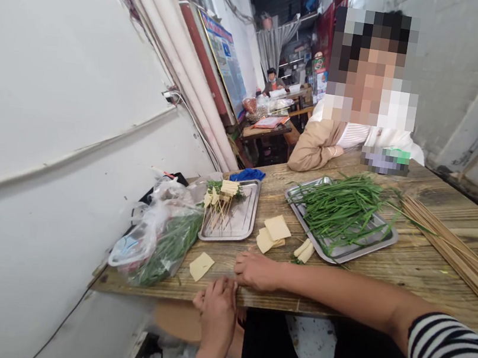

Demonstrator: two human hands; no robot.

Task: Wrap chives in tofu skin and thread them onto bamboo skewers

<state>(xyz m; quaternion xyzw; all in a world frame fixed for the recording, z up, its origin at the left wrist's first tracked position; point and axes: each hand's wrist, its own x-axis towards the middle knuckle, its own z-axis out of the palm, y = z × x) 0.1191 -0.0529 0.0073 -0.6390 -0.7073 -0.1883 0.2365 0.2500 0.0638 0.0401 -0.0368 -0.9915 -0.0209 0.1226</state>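
Observation:
My left hand point(219, 308) is at the front edge of the wooden table, its fingers curled. Close beside it, my right hand point(257, 270) rests low over the tabletop with bent fingers. Whatever lies between the fingertips of both hands is hidden. To the left is a single pale yellow tofu sheet point(201, 267). Beyond my right hand lie a small pile of tofu sheets point(277, 228) and a few finished tofu rolls point(304, 251) with green at their ends. A metal tray point(346, 256) behind them carries a heap of green chives point(342, 209).
A second metal tray point(243, 227) at the left holds skewered tofu rolls point(221, 195). Next to it, plastic bags point(166, 246) contain greens. Bamboo skewers point(456, 253) lie along the right. A blue cloth point(247, 175) is behind. Across the table point(427, 183) sits another person point(316, 145), arms folded.

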